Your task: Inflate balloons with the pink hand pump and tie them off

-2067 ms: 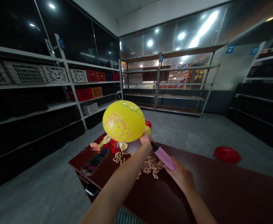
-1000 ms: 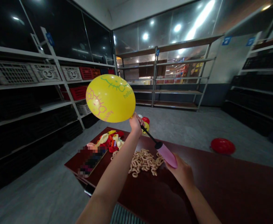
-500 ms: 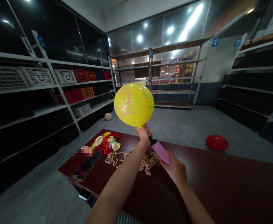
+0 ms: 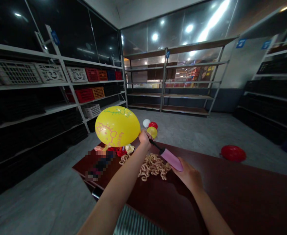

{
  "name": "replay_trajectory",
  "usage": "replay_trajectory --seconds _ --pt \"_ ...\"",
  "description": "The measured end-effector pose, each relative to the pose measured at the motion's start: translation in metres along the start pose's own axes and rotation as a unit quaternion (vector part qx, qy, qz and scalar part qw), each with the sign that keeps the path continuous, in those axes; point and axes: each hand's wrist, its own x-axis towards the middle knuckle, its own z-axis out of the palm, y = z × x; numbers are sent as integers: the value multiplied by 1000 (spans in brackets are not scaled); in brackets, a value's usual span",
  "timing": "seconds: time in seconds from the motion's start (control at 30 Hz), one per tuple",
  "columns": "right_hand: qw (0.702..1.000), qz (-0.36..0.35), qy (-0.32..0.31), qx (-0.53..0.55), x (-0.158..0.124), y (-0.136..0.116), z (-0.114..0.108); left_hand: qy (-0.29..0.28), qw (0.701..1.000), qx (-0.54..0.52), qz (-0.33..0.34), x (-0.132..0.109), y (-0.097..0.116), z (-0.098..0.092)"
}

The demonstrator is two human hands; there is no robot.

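**While gripped at the neck, a yellow balloon (image 4: pixel 117 126) sits above the desk (image 4: pixel 231 195) on a pink hand pump (image 4: pixel 171 160)**

On the left, the left hand (image 4: pixel 145 138) has its fingers (image 4: pixel 143 134) clenched on the balloon's neck at the nozzle. Below lies a tan curly pile (image 4: pixel 153 166). Then the right hand (image 4: pixel 189 176) — fingers wrapped round the pump's barrel — and further right, a red balloon (image 4: pixel 233 153) on the floor (image 4: pixel 182 130).

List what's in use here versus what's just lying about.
In use:
- left hand pinching the neck of the yellow Hello Kitty balloon
- right hand gripping the pink hand pump

Lying about:
- limp balloons and tan curly loops on the dark red table
- red balloon on the floor
- plastic crates
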Motion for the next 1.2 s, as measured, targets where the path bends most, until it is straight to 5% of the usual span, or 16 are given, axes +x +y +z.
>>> replay_trajectory --seconds 0.37,0.6,1.0,1.2 --pt "999 -43 -16 1 -3 1 -1 52 998 -17 -15 28 66 -22" --pt "999 -37 -7 8 0 -1 -6 47 999 -20 -20 28 83 -15" --pt "998 35 -21 49 1 2 -7 -9 1000 -1 23 19 58 21" --pt "996 69 -21 60 4 0 -6 -42 998 32 15 0 6 40"
